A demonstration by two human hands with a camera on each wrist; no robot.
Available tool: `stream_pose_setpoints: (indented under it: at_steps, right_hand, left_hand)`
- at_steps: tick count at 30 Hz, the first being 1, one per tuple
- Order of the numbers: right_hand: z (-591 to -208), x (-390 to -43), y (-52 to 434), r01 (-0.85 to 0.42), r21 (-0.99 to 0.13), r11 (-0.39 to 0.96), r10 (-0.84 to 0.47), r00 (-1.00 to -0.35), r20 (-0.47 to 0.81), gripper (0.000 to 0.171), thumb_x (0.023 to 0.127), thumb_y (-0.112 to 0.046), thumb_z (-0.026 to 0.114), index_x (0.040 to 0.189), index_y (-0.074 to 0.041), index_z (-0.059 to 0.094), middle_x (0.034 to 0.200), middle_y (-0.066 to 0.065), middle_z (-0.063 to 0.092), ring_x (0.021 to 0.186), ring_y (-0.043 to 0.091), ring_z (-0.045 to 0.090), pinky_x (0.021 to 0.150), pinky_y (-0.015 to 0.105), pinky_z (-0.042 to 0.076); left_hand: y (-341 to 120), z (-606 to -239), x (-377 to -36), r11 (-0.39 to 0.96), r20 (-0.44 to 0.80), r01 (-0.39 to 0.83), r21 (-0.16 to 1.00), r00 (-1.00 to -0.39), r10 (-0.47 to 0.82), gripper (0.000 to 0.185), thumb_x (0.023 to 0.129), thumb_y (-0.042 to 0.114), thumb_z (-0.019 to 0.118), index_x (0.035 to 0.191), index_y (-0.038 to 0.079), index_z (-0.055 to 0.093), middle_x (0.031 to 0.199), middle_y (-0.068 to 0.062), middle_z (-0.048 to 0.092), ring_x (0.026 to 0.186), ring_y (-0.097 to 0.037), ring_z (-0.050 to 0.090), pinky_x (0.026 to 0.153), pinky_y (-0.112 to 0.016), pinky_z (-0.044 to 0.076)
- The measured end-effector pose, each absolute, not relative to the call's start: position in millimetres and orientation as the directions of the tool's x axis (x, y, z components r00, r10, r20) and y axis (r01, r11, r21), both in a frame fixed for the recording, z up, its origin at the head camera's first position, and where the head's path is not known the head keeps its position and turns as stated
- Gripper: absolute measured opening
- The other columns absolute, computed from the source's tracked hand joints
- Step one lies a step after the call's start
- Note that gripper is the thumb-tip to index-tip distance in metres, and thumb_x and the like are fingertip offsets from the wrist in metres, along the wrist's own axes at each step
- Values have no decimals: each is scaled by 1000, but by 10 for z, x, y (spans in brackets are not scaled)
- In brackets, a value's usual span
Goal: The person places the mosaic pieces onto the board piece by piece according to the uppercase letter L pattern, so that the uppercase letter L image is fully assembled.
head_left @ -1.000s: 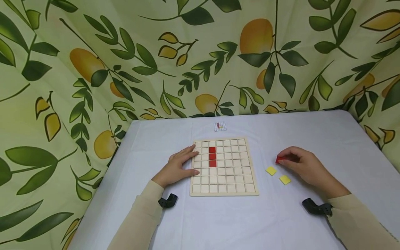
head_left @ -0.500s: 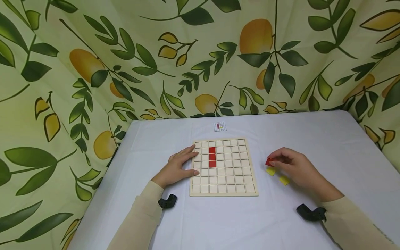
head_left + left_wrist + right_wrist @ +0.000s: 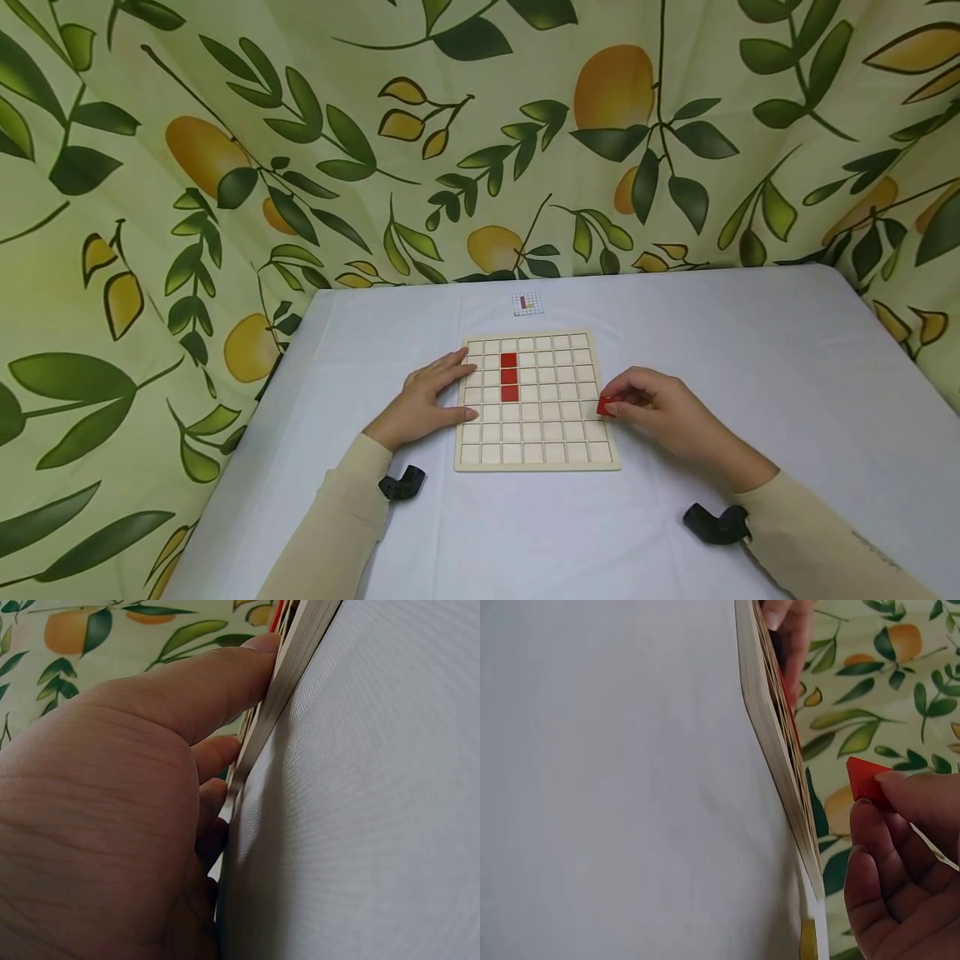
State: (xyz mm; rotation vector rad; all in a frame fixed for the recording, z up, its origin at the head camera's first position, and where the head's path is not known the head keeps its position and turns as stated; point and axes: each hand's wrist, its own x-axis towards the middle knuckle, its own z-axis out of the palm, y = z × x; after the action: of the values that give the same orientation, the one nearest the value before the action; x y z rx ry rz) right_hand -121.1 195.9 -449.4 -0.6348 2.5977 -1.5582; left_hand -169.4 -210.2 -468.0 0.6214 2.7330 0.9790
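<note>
At board's (image 3: 537, 462) right edge: right grip (image 3: 663, 414) pinches red tile (image 3: 604, 407).

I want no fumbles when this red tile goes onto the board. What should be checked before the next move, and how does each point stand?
1. Red tile pinched in the right hand: ok.
2. Left hand steadying the board at its left edge: ok.
3. Free cell below the red column: ok.
4. Tile square to the grid: cannot tell.
5. Pattern card readable from here: not ok, too small.
</note>
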Motion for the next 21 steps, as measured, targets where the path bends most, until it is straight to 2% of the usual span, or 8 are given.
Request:
stream_pose_setpoints:
  at_steps: [11, 21]
  right_hand:
    - [-4488, -1259, 1473, -311, -862, 401, -474, -875, 95, 16, 101, -1, 76, 108, -15, 77, 105, -3, 71, 93, 19, 66, 83, 30, 57]
    - [-4585, -1362, 1086, -358, -859, 366, -511, -849, 136, 12, 102, -5, 78, 107, -16, 76, 98, -7, 68, 89, 18, 64, 80, 30, 56]
  left_hand:
    - [-2111, -4706, -1705, 702, -24, 330, 631, -896, 443, 80, 92, 49, 87, 162, 25, 56, 176, 14, 26, 163, -15, 19, 126, -58, 11]
    - [-2119, -4691, -1705, 706, -25, 330, 627, -897, 442, 81, 92, 50, 86, 163, 25, 56, 177, 12, 26, 163, -17, 19, 126, -58, 12]
